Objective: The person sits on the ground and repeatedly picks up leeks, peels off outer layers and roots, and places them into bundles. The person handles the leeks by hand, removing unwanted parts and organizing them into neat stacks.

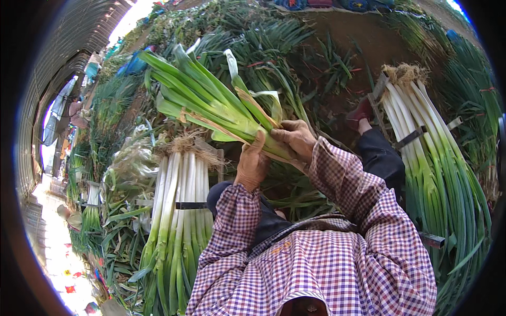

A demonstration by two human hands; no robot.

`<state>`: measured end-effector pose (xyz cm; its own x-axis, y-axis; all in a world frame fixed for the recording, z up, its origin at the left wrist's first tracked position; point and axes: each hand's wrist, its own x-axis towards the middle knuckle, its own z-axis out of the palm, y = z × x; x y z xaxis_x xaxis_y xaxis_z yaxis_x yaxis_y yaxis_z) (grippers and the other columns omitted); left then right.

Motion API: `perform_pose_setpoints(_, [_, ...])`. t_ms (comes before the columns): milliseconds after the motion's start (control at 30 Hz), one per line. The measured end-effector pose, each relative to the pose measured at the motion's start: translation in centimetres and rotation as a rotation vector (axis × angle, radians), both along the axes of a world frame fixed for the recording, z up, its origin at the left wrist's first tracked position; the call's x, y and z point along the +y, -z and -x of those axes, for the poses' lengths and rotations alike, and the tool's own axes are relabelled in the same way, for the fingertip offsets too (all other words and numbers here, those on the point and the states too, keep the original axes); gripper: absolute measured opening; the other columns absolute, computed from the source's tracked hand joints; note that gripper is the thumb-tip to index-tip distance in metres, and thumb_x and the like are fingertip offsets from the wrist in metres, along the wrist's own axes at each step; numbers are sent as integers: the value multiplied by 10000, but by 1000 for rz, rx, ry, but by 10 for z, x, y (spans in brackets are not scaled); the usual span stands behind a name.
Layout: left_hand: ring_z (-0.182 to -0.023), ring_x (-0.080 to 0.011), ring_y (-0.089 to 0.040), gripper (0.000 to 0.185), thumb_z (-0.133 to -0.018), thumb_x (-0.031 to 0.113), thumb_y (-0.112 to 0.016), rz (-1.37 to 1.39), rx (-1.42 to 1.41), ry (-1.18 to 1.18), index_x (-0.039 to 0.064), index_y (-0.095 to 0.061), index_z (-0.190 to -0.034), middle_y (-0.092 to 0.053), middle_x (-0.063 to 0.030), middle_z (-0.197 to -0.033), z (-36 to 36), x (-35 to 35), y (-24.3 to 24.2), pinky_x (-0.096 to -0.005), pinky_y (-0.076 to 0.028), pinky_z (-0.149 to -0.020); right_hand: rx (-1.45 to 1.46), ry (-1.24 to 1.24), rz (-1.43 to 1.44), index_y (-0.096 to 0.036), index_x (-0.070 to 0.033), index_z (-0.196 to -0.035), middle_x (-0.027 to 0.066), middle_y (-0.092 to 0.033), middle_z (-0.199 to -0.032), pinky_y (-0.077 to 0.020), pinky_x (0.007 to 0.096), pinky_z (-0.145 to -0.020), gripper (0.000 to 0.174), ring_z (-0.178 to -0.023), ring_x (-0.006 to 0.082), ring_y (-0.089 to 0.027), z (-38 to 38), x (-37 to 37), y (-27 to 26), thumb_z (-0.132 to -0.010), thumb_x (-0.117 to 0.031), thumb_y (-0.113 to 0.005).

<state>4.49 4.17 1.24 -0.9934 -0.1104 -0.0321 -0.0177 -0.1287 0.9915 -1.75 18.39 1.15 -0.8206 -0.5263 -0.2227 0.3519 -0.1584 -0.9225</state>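
Observation:
Both of my hands hold one thick green onion stalk (237, 114) in front of me, its broad green leaves fanned out to the upper left. My left hand (253, 164) grips the stalk from below, thumb on top. Close beside it, my right hand (295, 140) is closed around the stalk, with fingers and thumb at a dry brown leaf (259, 107). The lower end of the stalk runs behind my right wrist and is partly hidden. To the left lies a pile of long green onions (184, 197) with white shanks and roots; another pile (427, 146) lies to the right.
Metal racks bear the piles, with a dark crossbar (411, 137) at the right and another (191, 205) at the left. Cut leaves and leafy bundles (265, 47) cover the ground ahead. Clear plastic film (134, 154) lies at the left. People sit farther off at the far left.

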Motion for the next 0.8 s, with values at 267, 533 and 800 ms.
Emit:
perform_pose_setpoints(267, [-935,-192,-536,367,-781,164,-729,-268,-6,-251,-2,-564,-1063,-564,-69,-1046,-1,-10,21,-347,-441,-854,249,326,-223,-598,-2,-981,91,-597,-753,-437,288,-574,144,-673,123,-553,6,9,93,-902,-101,-532])
perform_pose_setpoints(533, [-994,-219,-535,526,-736,139,-755,-376,147,-341,78,-499,-1192,-567,-35,-1085,-6,-90,-26,-381,-464,-888,457,-491,-1476,-542,-66,-1144,175,-609,-1039,-454,364,-842,358,-957,285,-576,-43,153,187,-919,-339,-486])
perform_pose_setpoints(800, [-1049,-202,-538,508,-785,154,-726,-318,183,-282,75,-478,-1221,-553,-46,-1145,-24,-117,-47,-355,-452,-920,419,-246,-239,-439,-39,-1306,126,-578,-1102,-432,362,-902,531,-1038,246,-537,-24,83,81,-863,-275,-615])
